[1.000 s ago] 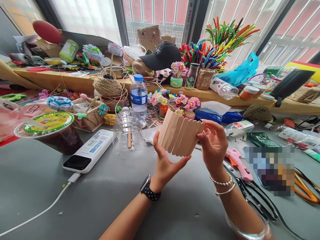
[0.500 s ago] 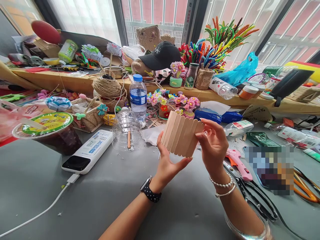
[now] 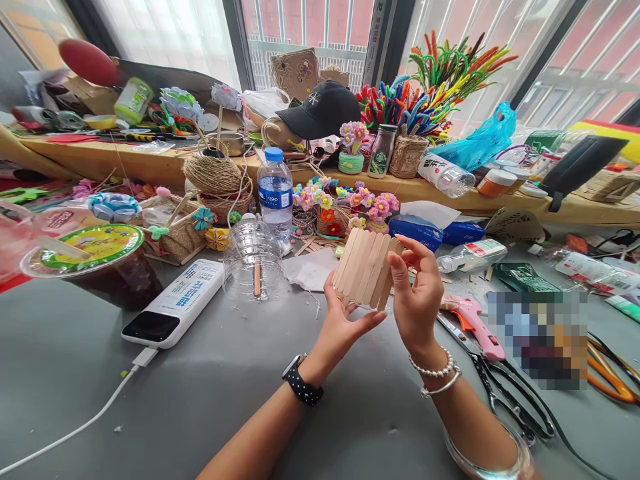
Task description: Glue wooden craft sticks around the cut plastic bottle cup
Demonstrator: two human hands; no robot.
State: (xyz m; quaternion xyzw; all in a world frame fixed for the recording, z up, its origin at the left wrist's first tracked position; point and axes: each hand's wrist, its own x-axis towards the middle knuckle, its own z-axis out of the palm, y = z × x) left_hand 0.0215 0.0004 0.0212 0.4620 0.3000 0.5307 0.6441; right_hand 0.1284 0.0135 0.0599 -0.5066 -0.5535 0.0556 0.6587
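Bracelets [image 3: 437,370] circle the wrist of the right hand [image 3: 420,287] just below the grip, and a watch [image 3: 301,381] that of the left hand [image 3: 345,323]. The panel [image 3: 364,269] of flat wooden sticks is in both hands, tilted, above the table [image 3: 210,407]; the right thumb and fingers pinch its right edge, while the left steadies it between fingers at the left edge and a thumb along the bottom. Right of the grip lie scissors [image 3: 483,363] and a pink glue gun [image 3: 477,325]; well to its left, a power bank [image 3: 175,303]. A clear cut bottle [image 3: 253,263] stands beyond, left of the grip, before a water bottle [image 3: 276,197]. Farther back, on the ledge [image 3: 160,159], sit a black cap [image 3: 323,112] and, right of it, pipe cleaners [image 3: 457,87].
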